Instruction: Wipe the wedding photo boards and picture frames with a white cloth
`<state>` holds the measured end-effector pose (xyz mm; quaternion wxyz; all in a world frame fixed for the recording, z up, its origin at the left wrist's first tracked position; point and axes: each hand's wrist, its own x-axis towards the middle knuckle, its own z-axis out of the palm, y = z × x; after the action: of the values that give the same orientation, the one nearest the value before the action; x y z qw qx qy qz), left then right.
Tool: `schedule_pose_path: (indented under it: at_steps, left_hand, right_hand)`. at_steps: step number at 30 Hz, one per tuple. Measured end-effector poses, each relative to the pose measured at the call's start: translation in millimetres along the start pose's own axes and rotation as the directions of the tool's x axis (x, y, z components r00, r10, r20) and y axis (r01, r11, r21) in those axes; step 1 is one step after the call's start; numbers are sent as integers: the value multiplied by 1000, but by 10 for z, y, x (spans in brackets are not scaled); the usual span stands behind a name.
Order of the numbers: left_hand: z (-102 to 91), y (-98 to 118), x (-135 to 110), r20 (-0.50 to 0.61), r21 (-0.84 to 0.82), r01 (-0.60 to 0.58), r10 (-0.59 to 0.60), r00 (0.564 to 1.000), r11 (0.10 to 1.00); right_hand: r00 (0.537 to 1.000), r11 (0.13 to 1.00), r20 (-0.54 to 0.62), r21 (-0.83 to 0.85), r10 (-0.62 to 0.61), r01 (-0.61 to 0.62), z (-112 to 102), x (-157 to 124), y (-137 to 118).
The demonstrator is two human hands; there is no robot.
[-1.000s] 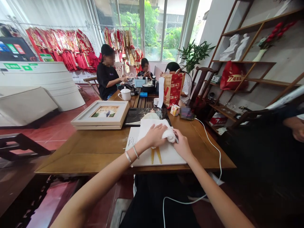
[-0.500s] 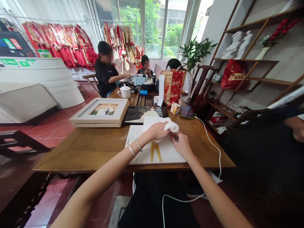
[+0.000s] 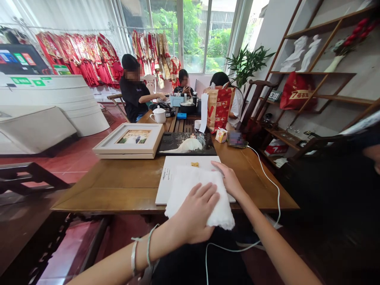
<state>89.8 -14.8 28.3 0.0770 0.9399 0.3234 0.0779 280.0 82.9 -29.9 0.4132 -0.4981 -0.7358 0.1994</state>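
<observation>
A white cloth [image 3: 181,190] lies unfolded over a white board [image 3: 162,194], its near part reaching past the board's front edge. My left hand [image 3: 197,211], with two bracelets at the wrist, rests flat on the cloth, fingers spread. At the board's right edge is my right hand [image 3: 230,180], its forefinger stretched over the surface and the other fingers partly hidden. Beyond the cloth shows the top of a yellow piece [image 3: 194,164] on the board; the cloth covers the rest of it.
A framed picture [image 3: 127,140] stands left of a dark photo panel [image 3: 178,143] on the wooden table [image 3: 118,186]. Farther back are a white lidded cup [image 3: 158,115], a red paper bag [image 3: 221,109] and a small box [image 3: 221,135]. A white cable [image 3: 268,178] runs down the right side. Several people sit beyond.
The bunched cloth has been spread out and drawn toward me, now covering most of the yellow piece. My left hand moved nearer and flattened on it; my right hand let go of the cloth.
</observation>
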Motion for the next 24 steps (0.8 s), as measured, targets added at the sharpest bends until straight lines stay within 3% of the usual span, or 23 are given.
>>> schedule_pose_path:
  at_steps: [3, 6, 13, 17, 20, 24]
  left_hand:
    - [-17, 20, -51, -12, -2, -7, 7, 1000, 1000]
    - [-27, -75, 31, -47, 20, 64, -63, 997, 998]
    - [-52, -592, 506, -79, 61, 174, -169, 983, 983]
    - [-80, -796, 644, -75, 51, 221, -217, 973, 974]
    - [-88, -782, 646, -70, 33, 238, -236, 969, 971]
    - [-63, -569, 485, -39, 54, 218, -216, 976, 975]
  right_hand:
    - [1000, 1000, 4, -16, -17, 17, 4, 8, 18]
    - [1000, 999, 10, -30, -15, 15, 8, 16, 23]
    - [998, 998, 24, -24, -56, 56, 4, 7, -4]
    - [997, 995, 18, -63, -79, 80, 25, 13, 23]
    - [997, 994, 29, -85, -72, 74, 48, 19, 70]
    - [997, 995, 52, -89, -48, 53, 69, 21, 131]
